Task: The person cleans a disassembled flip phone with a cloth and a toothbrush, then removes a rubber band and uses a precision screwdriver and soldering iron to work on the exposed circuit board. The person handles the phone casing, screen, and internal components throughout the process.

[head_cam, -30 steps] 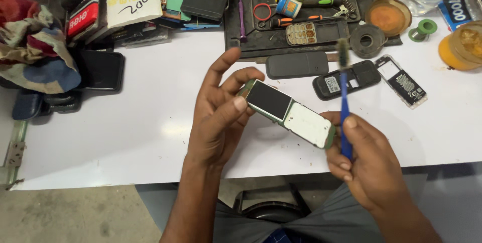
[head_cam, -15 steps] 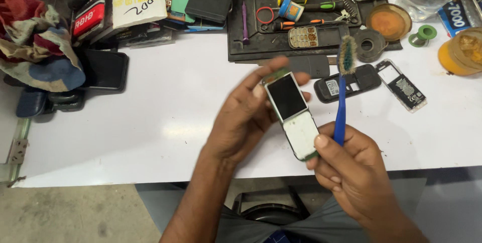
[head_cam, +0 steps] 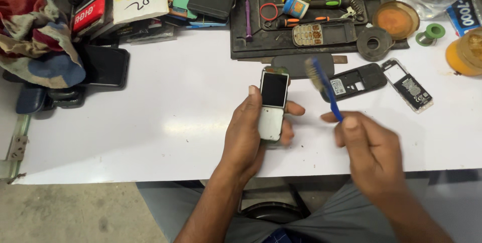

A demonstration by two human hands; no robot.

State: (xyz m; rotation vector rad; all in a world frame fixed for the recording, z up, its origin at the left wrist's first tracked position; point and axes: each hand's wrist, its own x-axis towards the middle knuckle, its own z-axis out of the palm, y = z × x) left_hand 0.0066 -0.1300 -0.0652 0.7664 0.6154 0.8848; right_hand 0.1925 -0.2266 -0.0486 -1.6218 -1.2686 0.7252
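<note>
My left hand (head_cam: 246,135) grips a small bar phone (head_cam: 272,103) with a dark screen and a bare white lower half, held upright over the white table (head_cam: 165,122). My right hand (head_cam: 369,150) holds a blue toothbrush (head_cam: 324,86) by its handle, bristle end raised and tilted left, just right of the phone and apart from it. A black phone back shell (head_cam: 354,81) and a stripped phone frame (head_cam: 407,89) lie on the table beyond the brush.
A black work mat (head_cam: 306,47) at the back carries screwdrivers, a keypad (head_cam: 309,34), a solder spool and tape roll (head_cam: 372,43). Boxes and dark phones sit back left beside a bundle of cloth (head_cam: 35,47). An orange tin (head_cam: 398,19) and jar stand at right.
My left hand turned the phone from slanted to upright and drew it nearer the table. My right hand moved right and tilted the brush away from the phone.
</note>
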